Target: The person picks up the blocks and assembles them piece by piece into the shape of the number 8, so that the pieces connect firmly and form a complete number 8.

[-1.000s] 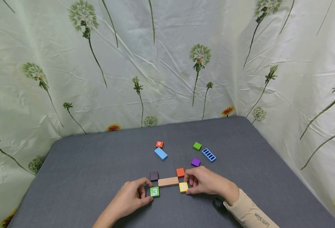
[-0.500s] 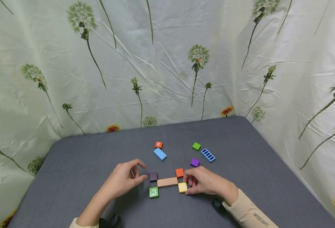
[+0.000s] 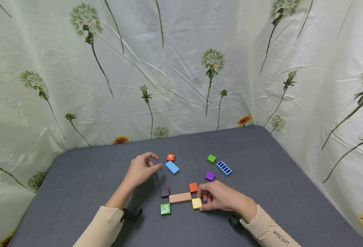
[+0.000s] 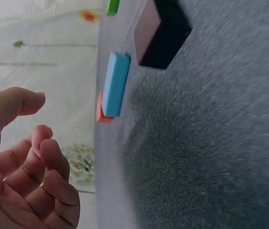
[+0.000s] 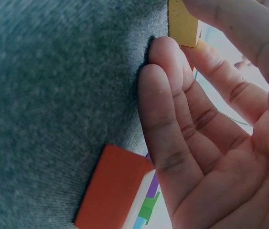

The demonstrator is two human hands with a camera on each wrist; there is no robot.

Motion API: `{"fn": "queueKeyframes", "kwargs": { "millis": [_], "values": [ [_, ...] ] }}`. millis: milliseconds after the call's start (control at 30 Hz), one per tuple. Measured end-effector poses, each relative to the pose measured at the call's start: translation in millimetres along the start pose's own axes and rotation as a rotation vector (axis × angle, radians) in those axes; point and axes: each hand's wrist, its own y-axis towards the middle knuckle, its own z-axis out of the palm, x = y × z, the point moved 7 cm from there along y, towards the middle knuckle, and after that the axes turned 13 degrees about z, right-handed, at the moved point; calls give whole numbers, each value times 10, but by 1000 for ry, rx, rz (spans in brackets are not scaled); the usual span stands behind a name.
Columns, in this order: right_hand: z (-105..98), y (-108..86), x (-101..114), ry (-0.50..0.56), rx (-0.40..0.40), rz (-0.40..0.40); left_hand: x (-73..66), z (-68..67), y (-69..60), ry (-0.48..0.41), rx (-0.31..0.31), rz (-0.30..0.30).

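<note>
My left hand [image 3: 142, 170] hangs over the table, empty, its fingers loosely bent, just left of the light blue block [image 3: 172, 167] and the orange R block [image 3: 170, 157]. The left wrist view shows that hand [image 4: 26, 162] with thumb and fingers apart, near the blue block [image 4: 115, 86]. Thumb and index finger of my right hand [image 3: 226, 197] pinch the yellow block [image 3: 196, 203], at the right end of the wooden plank [image 3: 180, 198]. A dark block [image 3: 165, 192] and a green 3 block [image 3: 165, 209] sit by the plank's left end, an orange block [image 3: 193, 187] by its right.
Behind my right hand lie a purple block [image 3: 210, 176], a green block [image 3: 211, 159] and a blue slotted block [image 3: 224, 168]. A flowered cloth [image 3: 175, 85] hangs behind the grey table [image 3: 91, 178].
My left hand has let go of the green 3 block and moved away from me, towards the light blue block. The right hand has stayed at the yellow block.
</note>
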Motion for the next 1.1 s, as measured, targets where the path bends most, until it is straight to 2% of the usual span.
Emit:
{"fn": "queueKeyframes", "kwargs": {
  "millis": [200, 700, 1100],
  "values": [
    [0, 11, -12, 1, 0, 5, 120, 98, 167, 28, -9, -38],
    [3, 18, -32, 13, -1, 4, 162, 378, 453, 89, -11, -99],
    [4, 8, -38, 24, 4, 11, 189, 484, 513, 185, 17, -171]
  ]
}}
